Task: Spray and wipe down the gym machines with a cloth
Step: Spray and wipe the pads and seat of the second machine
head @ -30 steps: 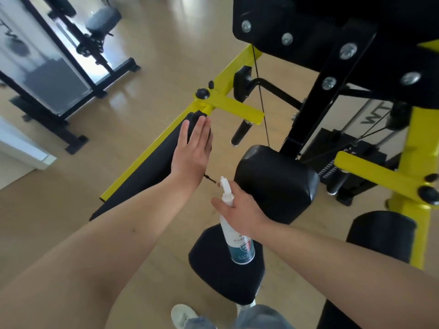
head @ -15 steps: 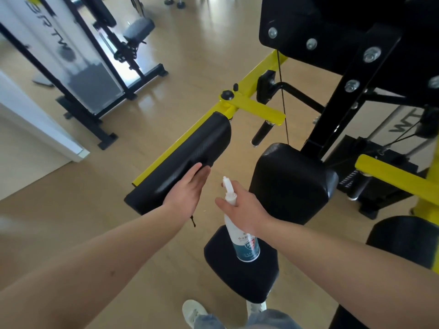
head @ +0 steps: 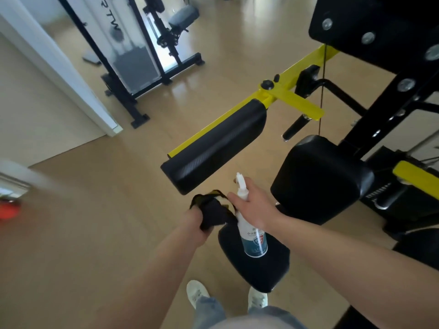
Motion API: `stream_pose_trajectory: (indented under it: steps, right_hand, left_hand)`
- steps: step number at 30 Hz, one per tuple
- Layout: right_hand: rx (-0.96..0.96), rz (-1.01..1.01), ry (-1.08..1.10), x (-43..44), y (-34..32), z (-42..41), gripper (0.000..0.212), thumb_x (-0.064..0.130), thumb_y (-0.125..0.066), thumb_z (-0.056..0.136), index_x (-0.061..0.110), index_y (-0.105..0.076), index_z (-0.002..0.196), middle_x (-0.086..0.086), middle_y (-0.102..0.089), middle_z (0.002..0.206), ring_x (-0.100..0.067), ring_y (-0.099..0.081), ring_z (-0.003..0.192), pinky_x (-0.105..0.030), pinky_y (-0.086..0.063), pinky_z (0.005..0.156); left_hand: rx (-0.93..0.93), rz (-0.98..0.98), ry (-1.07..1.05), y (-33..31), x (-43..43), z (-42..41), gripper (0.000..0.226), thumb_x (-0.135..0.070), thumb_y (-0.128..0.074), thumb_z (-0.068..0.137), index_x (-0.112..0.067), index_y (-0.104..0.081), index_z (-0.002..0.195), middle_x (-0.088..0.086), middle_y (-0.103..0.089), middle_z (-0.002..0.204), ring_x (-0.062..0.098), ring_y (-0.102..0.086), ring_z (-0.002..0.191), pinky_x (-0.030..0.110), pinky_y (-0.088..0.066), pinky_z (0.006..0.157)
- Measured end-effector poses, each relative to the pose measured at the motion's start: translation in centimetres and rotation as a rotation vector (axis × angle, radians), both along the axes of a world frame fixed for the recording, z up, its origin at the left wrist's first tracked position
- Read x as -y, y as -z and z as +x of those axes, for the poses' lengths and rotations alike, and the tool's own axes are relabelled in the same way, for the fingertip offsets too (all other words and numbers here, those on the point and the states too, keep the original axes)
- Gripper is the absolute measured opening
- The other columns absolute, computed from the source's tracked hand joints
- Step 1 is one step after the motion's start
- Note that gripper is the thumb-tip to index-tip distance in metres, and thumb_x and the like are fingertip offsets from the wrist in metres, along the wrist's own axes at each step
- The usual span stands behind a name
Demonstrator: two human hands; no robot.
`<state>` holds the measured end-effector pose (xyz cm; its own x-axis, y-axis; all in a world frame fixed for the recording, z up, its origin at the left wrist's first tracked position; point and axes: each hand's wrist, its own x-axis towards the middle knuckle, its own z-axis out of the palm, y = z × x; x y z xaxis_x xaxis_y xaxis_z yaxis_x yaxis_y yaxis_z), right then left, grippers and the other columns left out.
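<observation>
While the left hand [head: 194, 216] reaches forward, clenched tight round a crumpled black cloth [head: 213, 213] edged in yellow, the right hand [head: 257, 207] at its three o'clock grips the neck of a white spray bottle [head: 253, 237], nozzle up, blue label low. Both hover at six o'clock of the long black pad [head: 213, 148].

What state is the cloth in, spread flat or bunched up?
Bunched up: the black cloth is a crumpled wad gripped in the left hand, with folds sticking out above it.
</observation>
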<state>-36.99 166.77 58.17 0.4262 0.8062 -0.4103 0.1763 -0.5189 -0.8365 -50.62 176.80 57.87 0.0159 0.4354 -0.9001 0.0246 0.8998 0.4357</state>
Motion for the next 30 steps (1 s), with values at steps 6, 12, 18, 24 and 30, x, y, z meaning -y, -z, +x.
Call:
stream_pose_trajectory:
  steps: [6, 12, 18, 24, 30]
  right_hand:
    - [0.003, -0.018, 0.016, 0.4, 0.1, 0.1, 0.048, 0.050, -0.061, 0.102, 0.036, -0.042, 0.143, 0.007, -0.062, 0.106, -0.014, -0.065, 0.098, -0.038, -0.059, 0.090]
    - [-0.016, -0.046, 0.052, 1.2, 0.5, 0.9, 0.046, 0.048, -0.062, 0.102, 0.035, -0.043, 0.142, 0.004, -0.063, 0.106, -0.016, -0.066, 0.099, -0.040, -0.059, 0.092]
    - [-0.051, -0.042, 0.091, 1.3, 1.1, 1.9, 0.042, 0.046, -0.062, 0.102, 0.034, -0.046, 0.139, 0.001, -0.065, 0.103, -0.015, -0.067, 0.095, -0.031, -0.055, 0.081]
    - [-0.050, -0.056, 0.133, 1.3, 2.3, 3.6, 0.054, 0.048, -0.063, 0.101, 0.034, -0.042, 0.149, 0.005, -0.067, 0.106, -0.014, -0.067, 0.100, -0.037, -0.057, 0.088]
    - [-0.052, -0.076, 0.162, 1.6, 3.4, 4.9, 0.049, 0.048, -0.063, 0.101, 0.037, -0.043, 0.144, 0.007, -0.069, 0.101, -0.012, -0.068, 0.097, -0.040, -0.059, 0.090]
  left_hand:
    - [0.465, 0.186, -0.365, -0.7, -1.1, -1.3, 0.026, -0.013, -0.044, 0.106, -0.008, -0.065, 0.120, 0.007, -0.078, 0.088, 0.017, -0.074, 0.083, 0.026, -0.056, 0.070]
    - [0.468, 0.172, -0.440, -0.5, -0.8, 0.6, 0.039, -0.001, -0.056, 0.101, -0.009, -0.051, 0.139, 0.013, -0.065, 0.127, 0.026, -0.066, 0.113, 0.036, -0.056, 0.096]
    - [0.412, 0.015, -0.389, 0.1, -1.8, 4.6, 0.031, -0.004, -0.062, 0.099, -0.005, -0.055, 0.130, 0.018, -0.062, 0.123, 0.031, -0.064, 0.107, 0.037, -0.059, 0.087]
    - [0.429, -0.103, -0.224, 1.1, -3.9, 10.5, 0.033, -0.012, -0.059, 0.102, -0.004, -0.052, 0.134, 0.024, -0.060, 0.123, 0.036, -0.060, 0.113, 0.037, -0.057, 0.077]
    - [0.485, -0.194, -0.123, 1.3, -4.9, 17.5, 0.031, -0.015, -0.064, 0.099, -0.006, -0.056, 0.128, 0.019, -0.063, 0.125, 0.031, -0.062, 0.113, 0.036, -0.057, 0.085]
